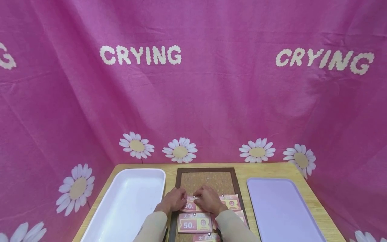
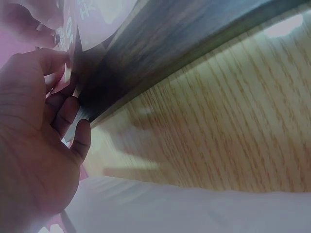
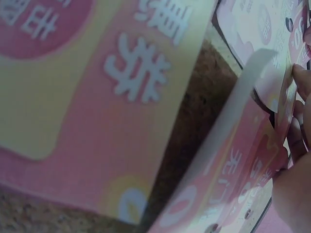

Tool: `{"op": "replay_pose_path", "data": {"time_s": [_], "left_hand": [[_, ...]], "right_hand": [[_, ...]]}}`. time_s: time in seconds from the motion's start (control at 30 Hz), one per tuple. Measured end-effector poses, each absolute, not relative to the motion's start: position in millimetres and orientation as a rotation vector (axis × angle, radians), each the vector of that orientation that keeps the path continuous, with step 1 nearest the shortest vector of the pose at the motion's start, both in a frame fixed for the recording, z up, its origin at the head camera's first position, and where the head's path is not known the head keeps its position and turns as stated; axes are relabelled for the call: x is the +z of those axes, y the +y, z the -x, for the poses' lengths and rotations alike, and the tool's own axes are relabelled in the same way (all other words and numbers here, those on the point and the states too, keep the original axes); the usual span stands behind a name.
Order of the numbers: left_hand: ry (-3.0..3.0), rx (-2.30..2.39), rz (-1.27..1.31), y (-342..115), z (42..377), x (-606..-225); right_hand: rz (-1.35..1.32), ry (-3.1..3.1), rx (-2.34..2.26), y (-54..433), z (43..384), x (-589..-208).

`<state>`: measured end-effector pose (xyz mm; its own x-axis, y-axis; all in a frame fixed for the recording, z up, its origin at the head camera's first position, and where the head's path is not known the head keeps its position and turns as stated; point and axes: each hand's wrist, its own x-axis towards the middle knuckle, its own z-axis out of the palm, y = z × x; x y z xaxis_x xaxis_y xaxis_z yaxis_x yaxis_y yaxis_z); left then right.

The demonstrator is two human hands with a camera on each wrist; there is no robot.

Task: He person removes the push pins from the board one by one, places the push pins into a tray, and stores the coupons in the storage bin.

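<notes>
A pink-and-yellow paper coupon (image 1: pixel 189 206) marked 50 lies on a dark-framed cork board (image 1: pixel 208 179), between my two hands. With thumb and fingers, my left hand (image 1: pixel 174 199) pinches the coupon's left edge; the left wrist view shows this hand (image 2: pixel 41 126) close up beside the frame. My right hand (image 1: pixel 208 200) holds the same coupon near its right end, fingers curled. In the right wrist view the fingers (image 3: pixel 302 80) meet the coupon's edge. A small round pin (image 1: pixel 194 197) sits at the coupon's top, between the hands.
More coupons, such as one below (image 1: pixel 195 222) and one at right (image 1: pixel 231 202), are pinned to the board. A white tray (image 1: pixel 162 178) stands left, a lilac tray (image 1: pixel 284 211) right, on a wooden table (image 1: pixel 242 169). A pink curtain (image 1: pixel 211 101) hangs behind.
</notes>
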<state>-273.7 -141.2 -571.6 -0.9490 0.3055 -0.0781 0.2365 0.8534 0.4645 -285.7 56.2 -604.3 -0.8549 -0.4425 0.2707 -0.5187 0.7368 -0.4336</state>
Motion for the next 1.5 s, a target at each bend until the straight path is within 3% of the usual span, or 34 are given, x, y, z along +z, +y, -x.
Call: {"op": "replay_pose_path", "data": {"time_s": [1.5], "left_hand": [[2.869,0.731,-0.408,-143.7,278.0,-575.8]], "right_hand": [[-0.690,-2.824,0.810,51.1,292.1,-605.9]]}}
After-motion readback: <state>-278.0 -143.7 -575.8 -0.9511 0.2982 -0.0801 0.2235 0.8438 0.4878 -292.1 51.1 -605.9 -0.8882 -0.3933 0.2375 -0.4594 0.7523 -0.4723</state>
